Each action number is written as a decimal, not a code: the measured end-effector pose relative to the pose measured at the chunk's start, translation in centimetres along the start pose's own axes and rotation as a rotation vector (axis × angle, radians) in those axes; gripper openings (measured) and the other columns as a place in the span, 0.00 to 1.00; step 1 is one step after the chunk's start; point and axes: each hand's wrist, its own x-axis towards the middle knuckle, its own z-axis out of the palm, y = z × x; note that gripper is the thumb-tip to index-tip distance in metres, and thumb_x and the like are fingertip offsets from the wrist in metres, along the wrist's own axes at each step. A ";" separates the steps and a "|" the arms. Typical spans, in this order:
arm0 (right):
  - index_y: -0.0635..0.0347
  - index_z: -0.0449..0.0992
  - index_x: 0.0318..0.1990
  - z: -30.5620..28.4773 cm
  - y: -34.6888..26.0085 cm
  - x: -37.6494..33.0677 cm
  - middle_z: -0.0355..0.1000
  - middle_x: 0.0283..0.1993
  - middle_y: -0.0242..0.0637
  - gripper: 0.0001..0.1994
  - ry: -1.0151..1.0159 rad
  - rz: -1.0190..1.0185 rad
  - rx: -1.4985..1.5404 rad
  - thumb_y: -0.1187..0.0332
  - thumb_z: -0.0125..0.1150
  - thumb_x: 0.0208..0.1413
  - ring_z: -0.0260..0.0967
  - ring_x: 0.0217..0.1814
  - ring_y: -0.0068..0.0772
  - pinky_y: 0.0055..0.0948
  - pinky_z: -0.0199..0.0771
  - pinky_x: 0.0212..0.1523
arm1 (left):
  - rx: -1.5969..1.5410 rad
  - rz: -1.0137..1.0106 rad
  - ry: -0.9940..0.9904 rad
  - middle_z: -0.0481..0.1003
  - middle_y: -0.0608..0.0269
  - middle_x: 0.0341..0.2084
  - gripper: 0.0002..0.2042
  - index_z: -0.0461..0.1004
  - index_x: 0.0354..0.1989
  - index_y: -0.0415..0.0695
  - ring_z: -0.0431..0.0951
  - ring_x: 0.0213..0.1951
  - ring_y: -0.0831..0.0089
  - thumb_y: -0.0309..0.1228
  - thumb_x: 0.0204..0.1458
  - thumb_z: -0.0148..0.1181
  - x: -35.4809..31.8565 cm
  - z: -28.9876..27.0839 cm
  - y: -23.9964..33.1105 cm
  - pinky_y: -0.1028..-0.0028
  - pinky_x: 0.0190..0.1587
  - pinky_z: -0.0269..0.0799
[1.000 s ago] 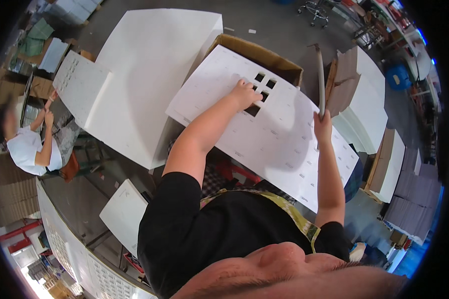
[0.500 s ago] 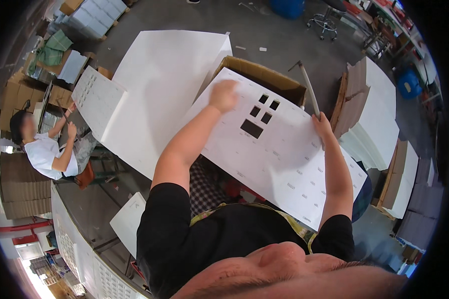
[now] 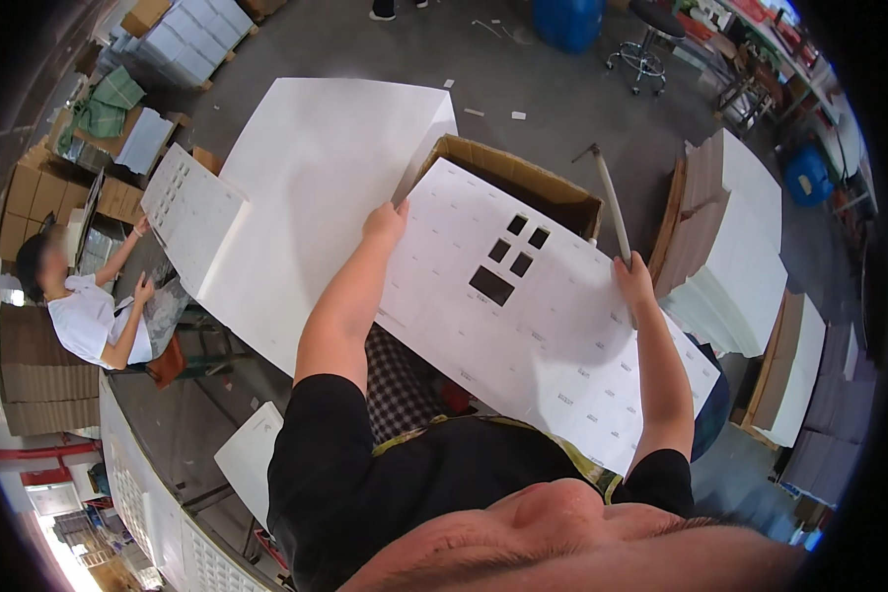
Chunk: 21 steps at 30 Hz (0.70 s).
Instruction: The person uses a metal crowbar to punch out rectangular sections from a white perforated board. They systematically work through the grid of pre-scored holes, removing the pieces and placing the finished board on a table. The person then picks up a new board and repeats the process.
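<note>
A large white printed board (image 3: 444,326) slants across my lap, with several rectangular cut-outs right of its middle. The cut-outs show dark through the board. My left hand (image 3: 386,221) is closed on the board's left edge, near its upper corner. At the far right edge my right hand (image 3: 633,280) is closed around a pale rod (image 3: 610,205) with a dark bent end, which points up and away. That hand also lies against the board's edge. Behind the board stands an open cardboard box (image 3: 523,173), partly hidden by it.
A white-topped table (image 3: 316,168) is at left. Beyond it, a co-worker (image 3: 99,311) sits holding a smaller printed board (image 3: 192,217). Stacked white sheets (image 3: 735,247) stand at right. A wheeled stool (image 3: 646,49) and blue barrel (image 3: 567,22) are at the back.
My left hand has moved from over the board's face to its left edge and closed there. My right hand keeps the rod. The view has shifted slightly.
</note>
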 end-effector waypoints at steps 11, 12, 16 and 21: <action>0.64 0.67 0.36 -2.0 0.5 1.6 0.66 0.25 0.42 0.14 0.096 0.007 0.063 0.60 0.56 0.58 0.61 0.26 0.35 0.36 0.64 0.31 | -0.048 0.084 -0.004 0.76 0.42 0.38 0.30 0.74 0.41 0.37 0.75 0.44 0.48 0.55 0.59 0.38 4.0 -0.7 4.1 0.56 0.48 0.70; 0.64 0.67 0.36 -2.1 0.5 1.7 0.66 0.25 0.42 0.14 0.101 0.006 0.058 0.60 0.56 0.58 0.61 0.27 0.35 0.35 0.64 0.32 | -0.042 0.083 -0.015 0.76 0.41 0.38 0.30 0.74 0.40 0.36 0.75 0.44 0.46 0.55 0.59 0.38 4.5 -0.4 4.4 0.56 0.48 0.69; 0.64 0.67 0.36 -2.2 0.2 1.3 0.66 0.25 0.41 0.13 0.126 0.003 0.064 0.61 0.56 0.58 0.61 0.28 0.34 0.35 0.64 0.32 | -0.053 0.088 -0.024 0.76 0.42 0.39 0.30 0.74 0.40 0.37 0.75 0.44 0.47 0.56 0.58 0.39 5.4 0.5 4.8 0.56 0.48 0.70; 0.64 0.68 0.38 -1.7 0.0 1.3 0.67 0.27 0.41 0.13 0.096 0.071 0.099 0.61 0.55 0.58 0.62 0.29 0.34 0.34 0.65 0.34 | -0.096 0.113 0.027 0.77 0.43 0.35 0.30 0.75 0.37 0.38 0.76 0.42 0.47 0.56 0.58 0.38 4.7 0.3 5.0 0.55 0.47 0.69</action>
